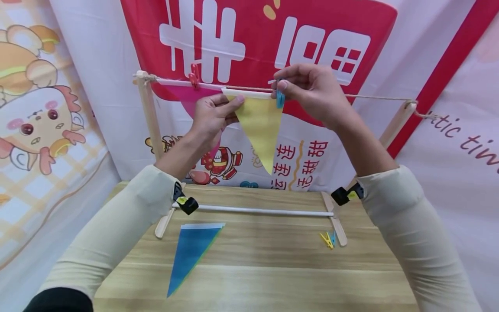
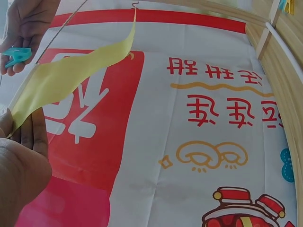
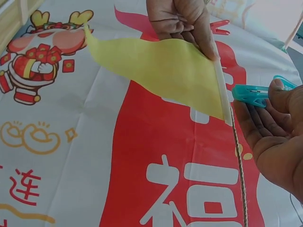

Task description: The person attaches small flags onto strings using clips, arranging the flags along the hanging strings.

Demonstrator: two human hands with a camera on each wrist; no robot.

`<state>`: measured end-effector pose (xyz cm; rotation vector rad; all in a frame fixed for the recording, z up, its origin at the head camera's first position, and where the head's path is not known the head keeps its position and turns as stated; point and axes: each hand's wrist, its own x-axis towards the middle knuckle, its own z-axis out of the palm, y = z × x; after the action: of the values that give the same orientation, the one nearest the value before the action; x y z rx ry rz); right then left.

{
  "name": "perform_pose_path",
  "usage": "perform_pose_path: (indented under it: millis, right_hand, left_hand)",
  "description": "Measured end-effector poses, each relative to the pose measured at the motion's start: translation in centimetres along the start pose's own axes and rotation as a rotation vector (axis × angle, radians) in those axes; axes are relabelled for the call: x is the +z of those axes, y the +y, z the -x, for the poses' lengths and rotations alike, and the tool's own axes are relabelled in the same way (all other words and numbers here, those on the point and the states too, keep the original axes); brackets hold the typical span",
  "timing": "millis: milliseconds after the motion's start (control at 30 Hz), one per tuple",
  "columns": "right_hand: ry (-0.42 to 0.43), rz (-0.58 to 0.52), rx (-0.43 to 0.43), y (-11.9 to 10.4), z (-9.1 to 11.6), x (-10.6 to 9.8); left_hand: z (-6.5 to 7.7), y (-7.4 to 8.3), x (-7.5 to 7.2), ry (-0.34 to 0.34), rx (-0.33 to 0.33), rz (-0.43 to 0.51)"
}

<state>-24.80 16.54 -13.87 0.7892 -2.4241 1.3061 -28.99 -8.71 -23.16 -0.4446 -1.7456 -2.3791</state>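
A yellow triangular pennant (image 1: 262, 130) with a white top strip hangs point-down at the rope (image 1: 374, 97). My left hand (image 1: 210, 116) pinches its upper left corner between thumb and fingers. At the upper right corner, my right hand (image 1: 319, 97) pinches a blue clothespin (image 1: 280, 100). In the right wrist view, that clothespin (image 3: 251, 93) is beside the white strip, with a small gap between them. Left of the yellow one, a pink pennant (image 1: 187, 99) hangs from the rope under a red clothespin (image 1: 194, 75), partly hidden by my left hand.
Wooden posts (image 1: 150, 115) at both ends carry the rope. A white rod (image 1: 253, 211) joins their feet low over the wooden table (image 1: 273, 281). Blue pennants (image 1: 194, 251) lie stacked at left; a yellow clothespin (image 1: 326, 240) and a blue one lie at right. A printed cloth hangs behind.
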Motion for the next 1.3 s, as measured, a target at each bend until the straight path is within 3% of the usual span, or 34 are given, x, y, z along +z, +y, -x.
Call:
perform_pose_path:
  millis: [433,733,1000,1300]
  right_hand:
    - [0.096,-0.063,-0.083,-0.5,-1.1,1.1]
    - [0.226,-0.123,-0.119,-0.6,-2.0,1.9]
    - [0.256,-0.164,-0.1,-1.0,-3.3,2.9]
    - [0.291,-0.131,-0.054,-1.5,-4.7,4.1]
  left_hand:
    - [-0.2,0.0,-0.2,0.005,0.002,0.005]
    - [-0.2,0.2,0.0,0.013,0.013,0.0]
    - [-0.5,0.1,-0.1,0.016,0.028,-0.028]
    - [-0.6,0.0,-0.1,0.021,0.013,0.011]
